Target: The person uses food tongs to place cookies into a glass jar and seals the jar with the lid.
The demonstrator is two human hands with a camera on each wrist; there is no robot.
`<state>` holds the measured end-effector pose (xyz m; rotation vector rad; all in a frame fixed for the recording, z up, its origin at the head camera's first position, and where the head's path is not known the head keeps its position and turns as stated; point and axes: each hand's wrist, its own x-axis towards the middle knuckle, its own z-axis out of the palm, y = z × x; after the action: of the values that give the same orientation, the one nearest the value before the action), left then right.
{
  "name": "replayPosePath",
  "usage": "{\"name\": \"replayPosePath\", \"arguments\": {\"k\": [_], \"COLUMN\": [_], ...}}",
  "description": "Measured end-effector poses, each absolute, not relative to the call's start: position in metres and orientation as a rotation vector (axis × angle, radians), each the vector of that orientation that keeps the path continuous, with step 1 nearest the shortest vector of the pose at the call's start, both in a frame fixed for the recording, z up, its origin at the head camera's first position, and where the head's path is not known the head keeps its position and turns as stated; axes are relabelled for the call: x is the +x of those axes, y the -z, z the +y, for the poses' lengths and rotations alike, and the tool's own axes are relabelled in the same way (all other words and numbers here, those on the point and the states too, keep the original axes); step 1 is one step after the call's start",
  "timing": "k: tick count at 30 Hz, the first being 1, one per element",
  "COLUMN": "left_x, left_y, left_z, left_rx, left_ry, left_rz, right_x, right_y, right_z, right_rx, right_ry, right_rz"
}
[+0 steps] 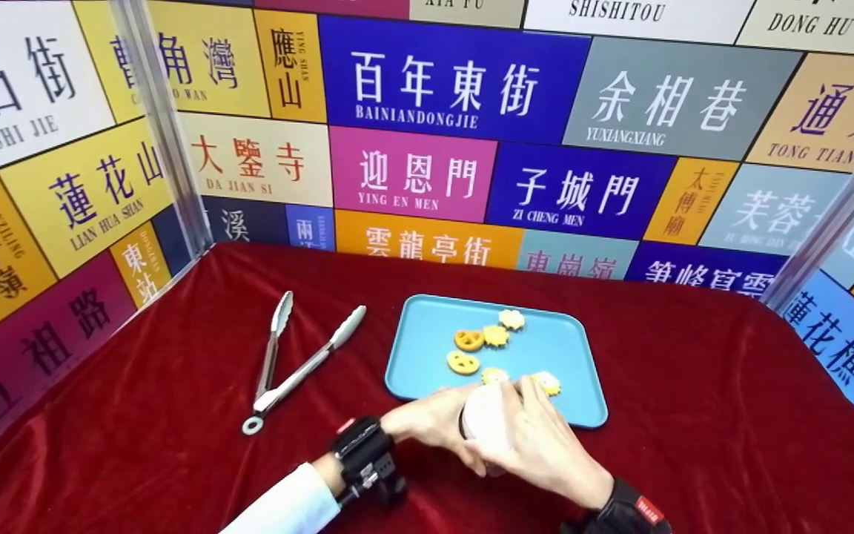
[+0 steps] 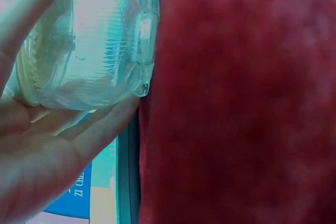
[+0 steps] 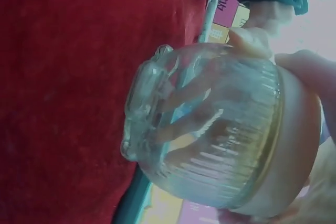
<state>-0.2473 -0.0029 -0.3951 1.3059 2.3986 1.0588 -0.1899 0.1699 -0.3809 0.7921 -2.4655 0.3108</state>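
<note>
A clear ribbed jar [image 3: 210, 124] with a pale lid [image 1: 485, 415] is held between both hands, just in front of the blue tray [image 1: 427, 315]. My left hand [image 1: 434, 421] grips the jar's body, with the thumb on one side and the fingers on the other in the left wrist view. Over the lid, my right hand [image 1: 545, 449] curls its fingers and thumb round the rim. In both wrist views the lid sits on the jar. Pretzel-shaped pieces [image 1: 462, 363] and yellow-and-white flower-shaped pieces [image 1: 512, 320] lie on the tray; the hands partly cover the nearest ones.
Metal tongs [image 1: 311, 365] lie spread apart on the dark red cloth [image 1: 138, 415], left of the tray. Behind and beside the table stand colourful panels [image 1: 412, 174] printed with Chinese characters. Clear upright edges [image 1: 167, 126] stand at the table's back corners.
</note>
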Motion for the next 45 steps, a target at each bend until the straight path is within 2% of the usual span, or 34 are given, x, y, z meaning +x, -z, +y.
{"name": "replayPosePath", "arguments": {"k": [16, 19, 25, 29, 45], "left_x": [-0.248, -0.248, -0.247, -0.247, -0.250], "left_y": [0.394, 0.394, 0.393, 0.393, 0.394], "left_z": [-0.003, -0.003, -0.003, -0.004, -0.005], "left_rx": [1.365, 1.354, 1.340, 1.321, 1.311], "left_ry": [-1.008, -1.042, -1.051, -1.045, -0.944], "left_rz": [2.453, 2.415, 2.403, 2.406, 2.467], "right_x": [-0.205, -0.201, -0.184, -0.179, -0.194], "right_y": [0.375, 0.372, 0.382, 0.386, 0.375], "right_z": [0.190, 0.188, 0.165, 0.157, 0.177], "right_rx": [1.131, 1.090, 0.735, 0.611, 0.889], "right_ry": [-0.650, -0.674, -0.414, -0.310, -0.569], "right_rz": [-2.569, -2.626, -2.520, -2.441, -2.519]}}
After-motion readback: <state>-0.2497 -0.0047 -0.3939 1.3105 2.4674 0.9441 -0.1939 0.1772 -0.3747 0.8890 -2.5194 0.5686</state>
